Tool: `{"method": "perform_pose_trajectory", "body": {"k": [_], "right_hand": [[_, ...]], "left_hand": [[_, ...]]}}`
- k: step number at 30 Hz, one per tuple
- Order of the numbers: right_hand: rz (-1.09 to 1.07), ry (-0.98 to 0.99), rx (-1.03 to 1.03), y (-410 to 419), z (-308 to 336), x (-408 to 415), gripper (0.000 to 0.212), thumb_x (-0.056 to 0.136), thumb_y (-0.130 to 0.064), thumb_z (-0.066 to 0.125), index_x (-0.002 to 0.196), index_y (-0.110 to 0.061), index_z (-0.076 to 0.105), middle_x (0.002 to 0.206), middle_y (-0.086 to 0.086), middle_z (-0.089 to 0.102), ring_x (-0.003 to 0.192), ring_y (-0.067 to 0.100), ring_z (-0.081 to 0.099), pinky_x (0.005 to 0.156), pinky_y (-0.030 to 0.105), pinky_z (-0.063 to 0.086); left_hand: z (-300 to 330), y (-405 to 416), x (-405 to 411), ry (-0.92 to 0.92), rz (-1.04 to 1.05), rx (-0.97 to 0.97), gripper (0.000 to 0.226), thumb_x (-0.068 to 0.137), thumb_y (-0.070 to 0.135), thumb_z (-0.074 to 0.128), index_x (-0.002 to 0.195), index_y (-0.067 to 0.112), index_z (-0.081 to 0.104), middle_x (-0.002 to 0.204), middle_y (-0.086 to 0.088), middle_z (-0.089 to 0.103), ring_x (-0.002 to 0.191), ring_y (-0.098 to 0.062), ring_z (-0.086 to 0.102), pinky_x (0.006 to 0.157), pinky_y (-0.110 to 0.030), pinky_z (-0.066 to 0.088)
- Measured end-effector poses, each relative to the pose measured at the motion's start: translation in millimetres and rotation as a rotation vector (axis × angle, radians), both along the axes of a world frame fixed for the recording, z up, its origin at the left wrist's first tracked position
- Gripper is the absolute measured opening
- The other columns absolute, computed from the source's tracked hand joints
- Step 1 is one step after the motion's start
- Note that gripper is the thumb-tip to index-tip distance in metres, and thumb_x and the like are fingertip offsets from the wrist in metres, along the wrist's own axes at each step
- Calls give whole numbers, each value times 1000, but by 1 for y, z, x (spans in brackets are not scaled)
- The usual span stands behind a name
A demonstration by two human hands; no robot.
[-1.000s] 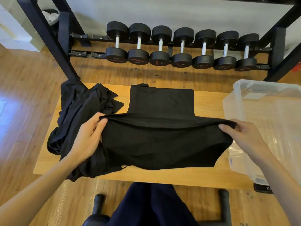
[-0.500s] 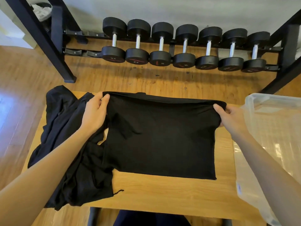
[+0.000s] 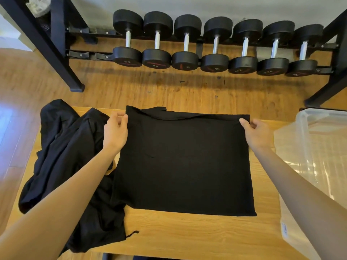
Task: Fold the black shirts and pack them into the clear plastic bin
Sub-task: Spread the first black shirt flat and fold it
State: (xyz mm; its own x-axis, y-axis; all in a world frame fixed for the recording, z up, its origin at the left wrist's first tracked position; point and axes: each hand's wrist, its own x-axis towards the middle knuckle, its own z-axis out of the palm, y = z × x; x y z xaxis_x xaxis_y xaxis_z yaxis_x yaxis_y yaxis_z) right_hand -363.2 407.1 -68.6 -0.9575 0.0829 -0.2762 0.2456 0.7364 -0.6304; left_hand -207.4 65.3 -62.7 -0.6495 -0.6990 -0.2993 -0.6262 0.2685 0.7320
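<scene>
A black shirt (image 3: pixel 184 162), folded into a rectangle, lies flat in the middle of the wooden table (image 3: pixel 197 235). My left hand (image 3: pixel 116 132) pinches its far left corner edge between thumb and fingers. At the far right corner, my right hand (image 3: pixel 258 133) has its thumb on top of the cloth and pinches it. A heap of unfolded black shirts (image 3: pixel 67 156) lies on the table's left side, partly under my left forearm. The clear plastic bin (image 3: pixel 317 147) stands at the table's right end.
A black rack with several dumbbells (image 3: pixel 214 44) stands on the wooden floor beyond the table. Its left leg (image 3: pixel 75 85) comes down near the table's far left corner. A strip of bare table shows in front of the folded shirt.
Both hands carried the shirt's near edge away from me and laid it over the far edge, folding the shirt in half. It now lies flat on the table.
</scene>
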Motion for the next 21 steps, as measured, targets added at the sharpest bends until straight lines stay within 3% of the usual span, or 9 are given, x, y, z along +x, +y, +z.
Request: {"method": "perform_pose_trajectory", "body": {"k": [3,9,14,18,21], "right_hand": [[-26,2,-7,-1,3,4,35,95,-35,58,109,-4,65,99,8,64,90,19,55,78,27,41],[-99,18,-40,9,14,34,42,94,-34,60,128,-10,55,120,7,60,107,18,55,90,28,42],[-92,14,-62,25,14,86,38,93,-33,62,125,-13,57,117,2,61,100,9,51,87,26,41],[-80,-8,-43,51,9,136,34,92,-33,62,121,-16,59,112,-3,58,108,19,56,96,38,47],[-59,-19,46,75,0,169,37,91,-33,63,122,-13,58,119,6,59,116,27,52,100,43,43]], "left_hand": [[1,2,6,28,-23,41,39,102,27,48,138,14,43,120,-5,62,106,-11,56,89,-23,41],[6,9,39,69,-149,-1,55,97,16,58,146,14,34,146,-1,45,134,-12,43,105,-23,33],[10,25,93,17,-176,-32,46,97,12,56,141,14,44,140,-4,48,130,-14,45,103,-23,35],[14,44,140,-13,-158,-32,43,96,7,55,138,12,46,131,-6,52,118,-10,50,100,-24,40],[14,57,168,-81,-144,-54,45,94,7,58,138,8,45,129,-10,52,117,-17,53,101,-30,45]]}}
